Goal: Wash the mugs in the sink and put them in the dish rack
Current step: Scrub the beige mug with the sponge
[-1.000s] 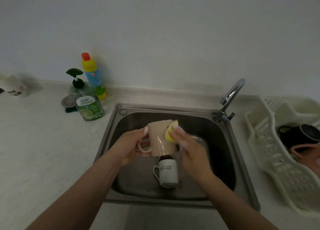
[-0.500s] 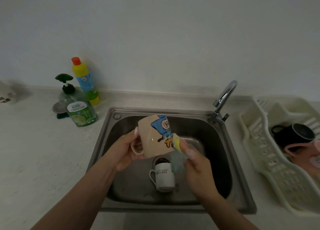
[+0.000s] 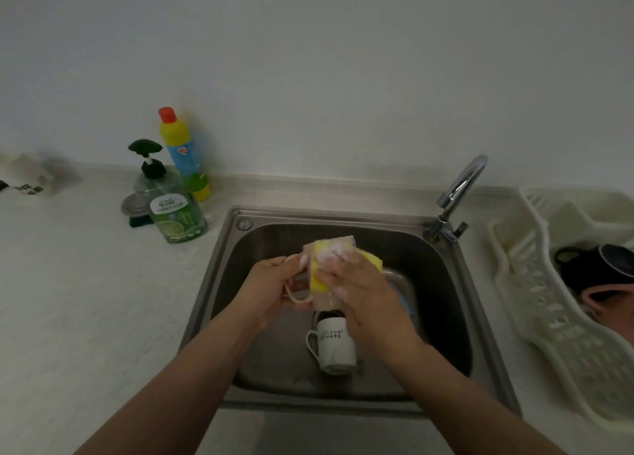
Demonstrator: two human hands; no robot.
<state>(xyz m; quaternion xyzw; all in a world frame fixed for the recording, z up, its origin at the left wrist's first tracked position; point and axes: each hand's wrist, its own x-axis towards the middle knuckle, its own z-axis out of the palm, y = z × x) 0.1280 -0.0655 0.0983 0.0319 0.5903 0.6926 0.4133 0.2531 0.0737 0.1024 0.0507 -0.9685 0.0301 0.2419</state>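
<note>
Over the steel sink (image 3: 219, 276) my left hand (image 3: 271, 290) grips a beige mug (image 3: 326, 302) by its handle. My right hand (image 3: 363, 290) holds a yellow sponge (image 3: 320, 269) wrapped over the mug's side and top, with foam on the fingers. Most of the mug is hidden by the sponge and the hand. A white mug (image 3: 334, 348) with dark lettering lies on its side on the sink floor, just below the hands. At the right, a cream dish rack (image 3: 535, 303) holds a black mug (image 3: 597, 266) and a pink mug (image 3: 614, 303).
A chrome tap (image 3: 459, 187) rises at the sink's back right corner. On the counter to the left stand a green soap pump bottle (image 3: 171, 204), a yellow and blue cleaner bottle (image 3: 182, 149) and a metal sink strainer (image 3: 135, 206).
The sponge has moved from the lower right of the beige mug up over its top and side. The mug has turned, so its blue picture no longer shows.
</note>
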